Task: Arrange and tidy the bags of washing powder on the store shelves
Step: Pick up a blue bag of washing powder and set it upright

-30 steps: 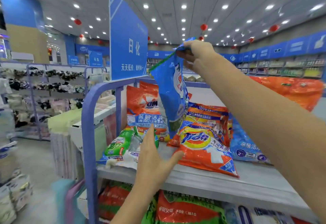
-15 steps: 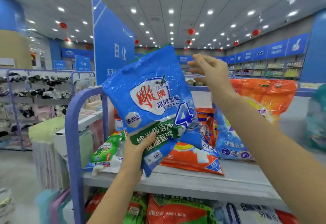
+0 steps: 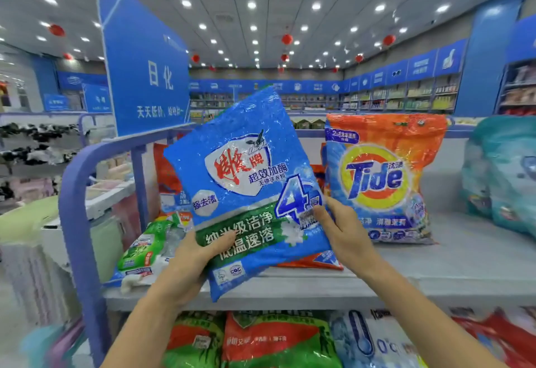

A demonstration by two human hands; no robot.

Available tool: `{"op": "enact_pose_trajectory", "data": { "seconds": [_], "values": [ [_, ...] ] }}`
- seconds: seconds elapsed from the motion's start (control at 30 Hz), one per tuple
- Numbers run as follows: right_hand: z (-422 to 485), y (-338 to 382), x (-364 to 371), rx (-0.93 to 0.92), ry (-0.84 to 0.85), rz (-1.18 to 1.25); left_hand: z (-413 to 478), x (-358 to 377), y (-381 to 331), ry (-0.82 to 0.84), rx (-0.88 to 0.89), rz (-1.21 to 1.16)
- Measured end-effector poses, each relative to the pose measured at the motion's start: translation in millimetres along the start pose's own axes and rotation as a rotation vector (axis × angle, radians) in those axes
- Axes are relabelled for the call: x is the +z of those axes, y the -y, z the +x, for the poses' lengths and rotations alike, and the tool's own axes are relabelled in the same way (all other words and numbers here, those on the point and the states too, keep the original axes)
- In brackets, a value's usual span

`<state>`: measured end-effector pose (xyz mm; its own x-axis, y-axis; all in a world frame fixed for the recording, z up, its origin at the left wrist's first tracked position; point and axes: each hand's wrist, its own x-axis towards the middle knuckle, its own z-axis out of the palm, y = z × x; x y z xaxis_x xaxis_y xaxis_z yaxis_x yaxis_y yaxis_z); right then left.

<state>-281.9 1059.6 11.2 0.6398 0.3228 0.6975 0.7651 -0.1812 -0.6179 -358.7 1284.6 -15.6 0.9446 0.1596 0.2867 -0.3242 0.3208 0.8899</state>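
Nowhere near finished, judging by the top shelf (image 3: 435,275). Holding the blue bag of washing powder (image 3: 246,182) up over the shelf's front edge, label facing out, tilted, not resting on anything as far as can be seen. Left hand (image 3: 188,263) clamped on the bottom left corner, right hand (image 3: 345,237) on the lower right edge. Fingers (image 3: 223,241) of both curled round the plastic, thumbs on the front.

Only seeing one properly faced item so far: the Tide bag (image 3: 383,176), standing upright just right of the blue one. Plenty left to sort. Got a green bag (image 3: 145,248) flopped flat at the left end, an orange bag (image 3: 316,262) lying flat behind the blue one, and a red-orange bag (image 3: 168,176) propped at the back left. Also spotting a teal bag (image 3: 504,176) well off to the right, too blurry to judge.

Down below: packed with the lower bags (image 3: 269,338), green, red and blue. Only seeing the tops, so can't call it tidy or not. Guessing the blue bag gets stood up beside Tide.
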Motion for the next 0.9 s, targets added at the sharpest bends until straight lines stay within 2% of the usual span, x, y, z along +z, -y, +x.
{"op": "enact_pose_trajectory", "data": {
  "seconds": [0.17,0.3,0.33,0.4,0.47,0.5,0.63,0.7,0.8,0.9],
  "values": [
    [-38.3,-10.1,-27.4,0.029,-0.011,-0.011,-8.4,21.3,10.7,0.051,-0.051,0.091],
    [-71.9,-16.9,-69.7,0.303,0.032,0.174,-14.9,66.4,13.3,0.118,-0.03,0.204],
    [-79.7,-17.8,-81.1,0.421,0.029,0.235,-15.9,79.4,15.4,0.148,-0.024,0.203],
    [-96.4,-17.7,-105.2,0.682,-0.085,0.409,-18.9,110.5,22.6,0.216,-0.023,0.19],
    [-114.2,-17.3,-128.2,0.772,-0.229,0.681,-21.7,142.9,32.1,0.317,-0.036,0.195],
    [-125.1,-17.6,-139.9,0.804,-0.336,0.725,-23.2,159.8,37.4,0.373,-0.034,0.206],
    [-185.2,-31.5,-194.1,0.864,-0.678,0.639,-32.0,233.2,61.5,0.487,0.052,0.368],
    [-213.4,-37.2,-226.0,0.848,-0.757,0.614,-38.8,275.0,77.5,0.56,0.079,0.393],
    [-235.4,-38.9,-282.5,0.821,-0.883,0.664,-49.4,336.4,112.2,0.569,0.028,0.399],
    [-268.3,-43.9,-350.2,0.804,-0.875,0.606,-61.4,397.0,151.2,0.575,0.009,0.405]
  ]
}}
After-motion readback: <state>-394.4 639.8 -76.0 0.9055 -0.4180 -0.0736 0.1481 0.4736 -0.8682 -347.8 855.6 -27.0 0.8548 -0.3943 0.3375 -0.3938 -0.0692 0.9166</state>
